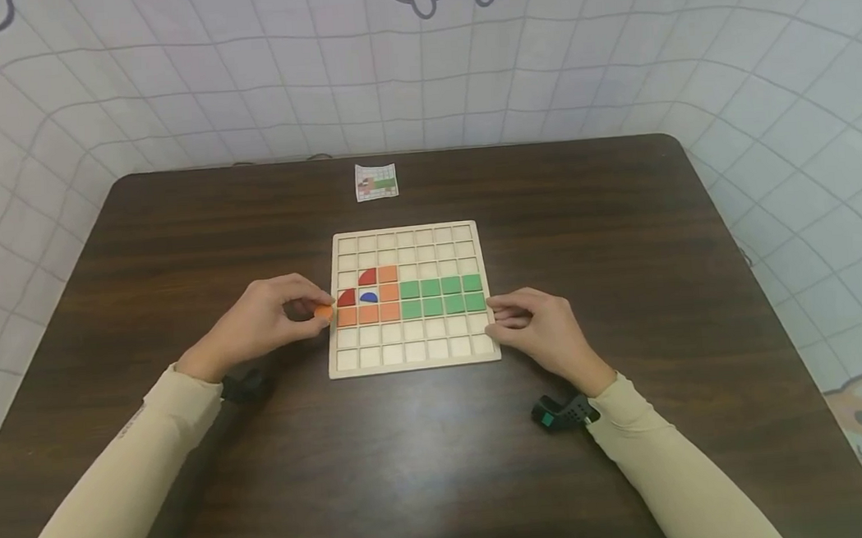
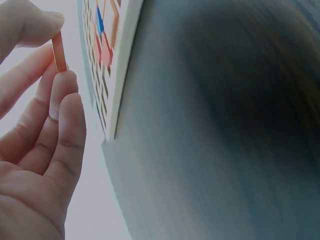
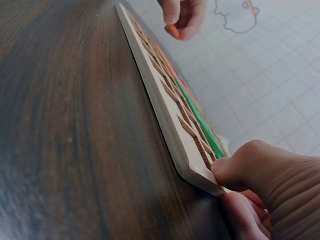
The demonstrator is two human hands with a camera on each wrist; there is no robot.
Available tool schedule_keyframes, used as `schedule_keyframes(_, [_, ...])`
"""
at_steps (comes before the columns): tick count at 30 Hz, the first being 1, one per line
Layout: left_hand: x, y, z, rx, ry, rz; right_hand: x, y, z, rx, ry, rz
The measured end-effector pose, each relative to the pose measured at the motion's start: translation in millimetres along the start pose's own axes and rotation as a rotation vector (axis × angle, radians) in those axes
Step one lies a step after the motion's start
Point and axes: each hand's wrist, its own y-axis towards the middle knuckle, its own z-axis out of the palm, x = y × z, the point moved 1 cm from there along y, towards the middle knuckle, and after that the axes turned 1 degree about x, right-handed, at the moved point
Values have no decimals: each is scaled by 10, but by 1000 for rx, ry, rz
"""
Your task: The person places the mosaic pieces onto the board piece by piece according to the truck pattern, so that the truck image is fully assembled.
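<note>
My left hand (image 1: 274,316) pinches an orange tile (image 1: 323,312) between thumb and fingers, just beside the left edge of a wooden grid board (image 1: 407,354). In the left wrist view the tile (image 2: 59,52) shows thin and edge-on. At the board's right edge, my right hand (image 1: 534,328) grips the rim, its thumb (image 3: 227,172) on top and fingers below. Seated in the grid are green square tiles (image 1: 432,306), orange square tiles (image 1: 390,312), two red quarter-round tiles (image 1: 347,297) and a tile with a blue half-round (image 1: 368,297).
A small printed card (image 1: 376,183) with a coloured grid picture lies behind the board on the dark wooden table (image 1: 583,210). A pale cloth with a grid pattern (image 1: 419,72) hangs around the table's back and sides. Each wrist wears a black strap (image 1: 564,411).
</note>
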Motion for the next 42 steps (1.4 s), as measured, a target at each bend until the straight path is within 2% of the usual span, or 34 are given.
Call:
schedule_keyframes(5, [-126, 129, 60, 26, -23, 30, -16, 4, 0, 1, 1, -5])
schedule_keyframes(12, [-283, 286, 150, 44, -34, 134, -21, -1, 9, -4, 8, -12])
schedule_keyframes(32, [-607, 529, 438, 124, -38, 309, -35, 3, 10, -1, 27, -12])
schedule_keyframes(42, [-759, 655, 558, 103, -72, 407, -42, 7, 12, -3, 33, -15])
